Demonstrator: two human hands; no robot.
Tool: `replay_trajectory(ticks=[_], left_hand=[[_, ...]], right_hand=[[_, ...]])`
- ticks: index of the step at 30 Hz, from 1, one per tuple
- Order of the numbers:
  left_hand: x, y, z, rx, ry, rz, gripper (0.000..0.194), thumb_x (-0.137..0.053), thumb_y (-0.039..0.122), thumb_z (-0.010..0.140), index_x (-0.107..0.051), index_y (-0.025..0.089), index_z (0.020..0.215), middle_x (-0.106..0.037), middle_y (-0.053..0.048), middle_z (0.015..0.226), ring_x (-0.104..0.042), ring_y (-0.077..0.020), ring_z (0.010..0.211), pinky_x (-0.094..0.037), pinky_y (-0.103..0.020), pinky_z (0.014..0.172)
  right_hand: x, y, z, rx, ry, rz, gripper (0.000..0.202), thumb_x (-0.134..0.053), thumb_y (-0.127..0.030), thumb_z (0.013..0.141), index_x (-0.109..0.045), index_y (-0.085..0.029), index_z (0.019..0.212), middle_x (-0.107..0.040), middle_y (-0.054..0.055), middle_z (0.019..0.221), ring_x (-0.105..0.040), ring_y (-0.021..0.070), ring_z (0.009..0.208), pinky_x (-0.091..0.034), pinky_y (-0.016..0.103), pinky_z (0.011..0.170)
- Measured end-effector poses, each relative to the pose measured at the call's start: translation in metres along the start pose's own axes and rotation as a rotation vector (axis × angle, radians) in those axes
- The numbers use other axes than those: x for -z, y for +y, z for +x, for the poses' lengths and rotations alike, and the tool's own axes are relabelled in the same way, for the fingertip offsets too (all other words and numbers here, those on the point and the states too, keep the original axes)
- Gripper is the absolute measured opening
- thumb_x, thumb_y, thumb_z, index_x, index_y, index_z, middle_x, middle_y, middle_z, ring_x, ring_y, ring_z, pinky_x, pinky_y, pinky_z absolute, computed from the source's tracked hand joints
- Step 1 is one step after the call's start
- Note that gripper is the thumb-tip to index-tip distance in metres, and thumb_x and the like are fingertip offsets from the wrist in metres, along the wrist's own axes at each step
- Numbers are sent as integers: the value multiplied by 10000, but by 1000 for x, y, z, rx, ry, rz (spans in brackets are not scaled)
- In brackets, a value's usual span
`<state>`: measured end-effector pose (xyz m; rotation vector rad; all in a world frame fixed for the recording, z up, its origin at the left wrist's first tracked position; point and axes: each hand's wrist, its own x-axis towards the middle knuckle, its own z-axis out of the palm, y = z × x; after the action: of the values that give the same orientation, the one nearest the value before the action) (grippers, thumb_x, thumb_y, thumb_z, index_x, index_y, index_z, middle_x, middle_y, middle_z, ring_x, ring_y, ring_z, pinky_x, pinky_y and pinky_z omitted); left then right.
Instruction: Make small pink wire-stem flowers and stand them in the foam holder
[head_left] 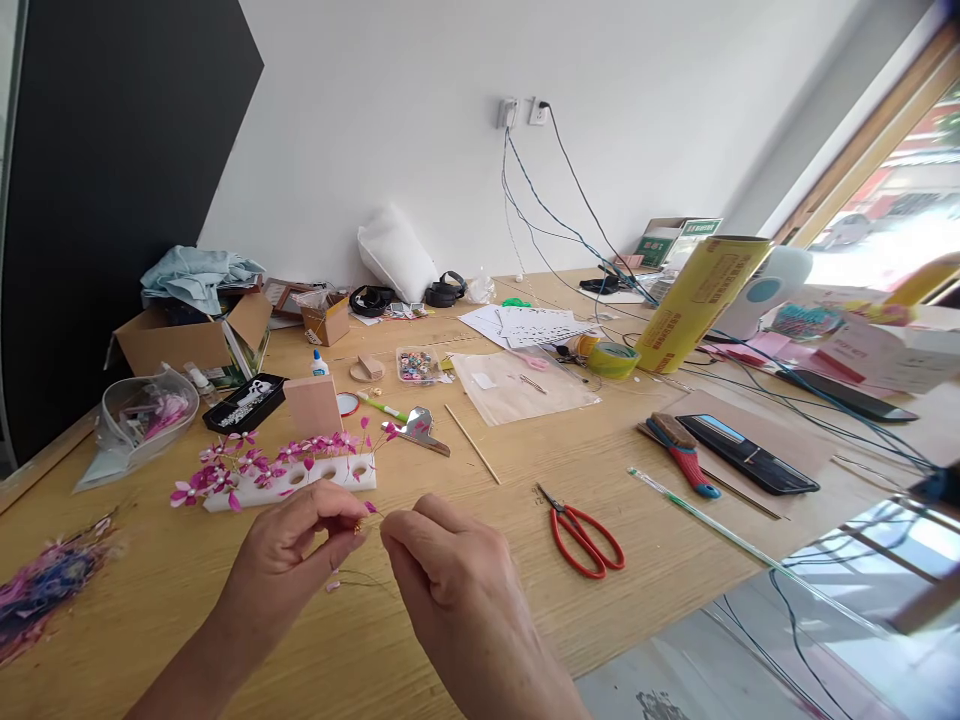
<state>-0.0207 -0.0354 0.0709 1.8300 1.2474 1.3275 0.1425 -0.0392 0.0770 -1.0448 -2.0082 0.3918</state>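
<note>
Near the front of the wooden table, my left hand (300, 550) pinches a tiny gold-coloured piece between thumb and fingertips, with a small magenta petal (370, 508) at its tip. Just to the right, my right hand (457, 570) is closed with its fingertips pressed together; what it grips is too small to make out. Thin wire (367, 578) lies on the table below and between the hands. Behind my left hand a white holder with round holes (330, 475) carries magenta flowers (255, 462) on thin stems.
Red-handled scissors (585, 540) lie right of my right hand. Behind are a thin stick (472, 443), a metal clip (420, 428), a bead box (418, 366) and a clear plastic sheet (517, 385). A brush (684, 455) and yellow roll (701, 305) stand or lie rightward.
</note>
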Motion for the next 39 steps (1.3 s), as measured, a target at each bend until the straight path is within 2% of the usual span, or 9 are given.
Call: replay_trajectory(ticks=[7, 11, 15, 19, 23, 26, 31, 35, 39], left_hand=[[0, -1, -1, 72, -42, -116, 107, -629, 141, 711, -671, 238, 732, -604, 10, 698, -552, -128, 661, -456, -189, 595], [-3, -7, -3, 251, -42, -352, 44, -680, 185, 686, -668, 222, 707, -605, 13, 701, -540, -118, 657, -448, -189, 591], [-8, -13, -6, 433, -44, -639, 134, -746, 252, 623, -674, 204, 725, -608, 11, 622, -517, -105, 564, -421, -190, 510], [-12, -14, -7, 515, -8, -806, 178, -791, 253, 567, -669, 198, 684, -595, 31, 553, -499, -72, 505, -400, -152, 470], [-17, -14, -6, 557, 7, -953, 216, -822, 238, 520, -665, 194, 661, -587, 45, 530, -491, -43, 456, -404, -115, 441], [-18, -14, -7, 545, -7, -1073, 192, -808, 233, 557, -654, 196, 667, -587, 52, 553, -499, -31, 465, -423, -100, 463], [-14, -9, -9, 511, 38, -1237, 156, -782, 205, 608, -646, 199, 685, -676, 12, 815, -478, -3, 475, -436, -82, 475], [-13, -3, -12, 522, -11, -1256, 154, -787, 209, 601, -651, 208, 675, -694, -11, 831, -534, -32, 527, -459, -87, 487], [-12, -4, -12, 502, -41, -1214, 133, -772, 203, 624, -654, 212, 686, -684, 12, 755, -604, -62, 622, -509, -108, 595]], right_hand=[[-3, 3, 2, -20, -21, 47, 198, -491, -95, 818, -561, -173, 650, -461, -36, 616, -419, 64, 503, -284, 171, 475], [-4, 2, 3, -20, -19, 63, 190, -493, -107, 821, -592, -176, 675, -478, -31, 619, -429, 68, 504, -295, 173, 474], [-3, -1, 4, -25, -19, 89, 194, -491, -124, 833, -612, -177, 690, -482, -27, 620, -433, 69, 501, -302, 171, 467], [-3, -2, 6, -25, -15, 140, 206, -489, -126, 834, -628, -180, 691, -483, -26, 614, -441, 67, 509, -307, 167, 465], [-4, -2, 9, -12, 13, 209, 205, -488, -114, 824, -628, -169, 685, -471, -28, 601, -429, 62, 495, -301, 169, 461], [-4, -2, 10, -12, 39, 238, 215, -493, -91, 803, -602, -162, 631, -441, -39, 563, -413, 59, 484, -288, 171, 460], [-3, 0, 10, -40, 74, 314, 218, -484, -60, 757, -597, -165, 603, -441, -45, 525, -411, 60, 468, -300, 168, 454], [-4, 2, 11, -69, 80, 391, 215, -487, -66, 732, -614, -179, 600, -491, -46, 510, -415, 61, 447, -317, 162, 441], [-7, 2, 13, -125, 76, 429, 176, -518, -95, 716, -624, -178, 603, -518, -45, 502, -409, 59, 436, -308, 158, 422]])
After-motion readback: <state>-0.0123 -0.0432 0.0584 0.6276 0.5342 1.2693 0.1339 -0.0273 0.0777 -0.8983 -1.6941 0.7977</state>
